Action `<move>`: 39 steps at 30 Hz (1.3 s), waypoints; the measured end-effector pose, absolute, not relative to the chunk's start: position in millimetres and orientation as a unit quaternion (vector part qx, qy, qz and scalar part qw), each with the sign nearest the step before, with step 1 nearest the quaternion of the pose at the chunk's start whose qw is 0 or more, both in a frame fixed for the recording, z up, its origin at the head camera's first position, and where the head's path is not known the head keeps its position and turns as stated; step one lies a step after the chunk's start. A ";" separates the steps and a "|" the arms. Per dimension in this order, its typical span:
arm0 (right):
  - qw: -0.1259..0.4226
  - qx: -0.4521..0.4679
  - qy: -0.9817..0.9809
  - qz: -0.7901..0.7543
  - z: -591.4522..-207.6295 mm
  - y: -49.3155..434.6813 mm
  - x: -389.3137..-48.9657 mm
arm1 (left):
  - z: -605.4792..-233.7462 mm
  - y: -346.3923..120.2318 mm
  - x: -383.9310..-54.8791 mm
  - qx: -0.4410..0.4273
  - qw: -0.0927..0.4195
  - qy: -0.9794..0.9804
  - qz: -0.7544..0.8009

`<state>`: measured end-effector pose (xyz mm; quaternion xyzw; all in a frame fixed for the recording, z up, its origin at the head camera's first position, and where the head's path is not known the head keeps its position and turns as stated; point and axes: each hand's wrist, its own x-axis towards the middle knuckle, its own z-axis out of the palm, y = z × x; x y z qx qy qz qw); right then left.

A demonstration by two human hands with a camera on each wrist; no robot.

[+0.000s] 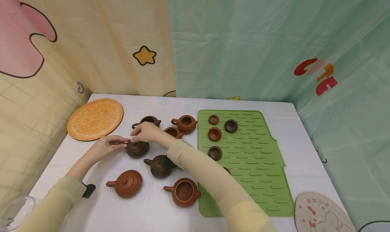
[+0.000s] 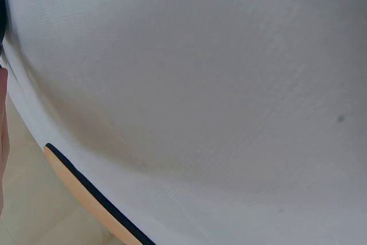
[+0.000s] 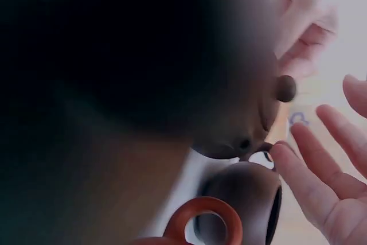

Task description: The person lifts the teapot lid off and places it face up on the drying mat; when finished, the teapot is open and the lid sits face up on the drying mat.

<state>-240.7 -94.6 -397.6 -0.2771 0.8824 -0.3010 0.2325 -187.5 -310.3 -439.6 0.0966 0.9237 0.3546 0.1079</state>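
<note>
A dark brown teapot point(image 1: 137, 149) with its lid on sits between both hands. My left hand point(image 1: 104, 148) pinches it at its left side, where the handle is hidden. Above the lid is my right hand point(image 1: 147, 131); in the right wrist view its fingers point(image 3: 312, 193) are spread, with the round lid knob point(image 3: 286, 89) apart from them. Just in front stand another dark teapot point(image 1: 160, 166) and a lidded reddish teapot point(image 1: 128, 183). Behind the right hand is an uncovered dark teapot point(image 1: 150, 119).
Uncovered reddish teapots point(image 1: 185, 192) stand nearer the front and at the back. Several small lids, one a dark lid point(image 1: 231, 126), lie on a green mat point(image 1: 256, 181). A round orange mat point(image 1: 95, 119) lies back left, a pale patterned mat point(image 1: 320, 211) front right, a clear container point(image 1: 18, 210) front left.
</note>
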 end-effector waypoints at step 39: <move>0.137 -0.229 0.925 -0.272 -378.5 -101.5 -220.2 | -437.9 -309.0 -193.0 0.099 0.134 0.928 0.334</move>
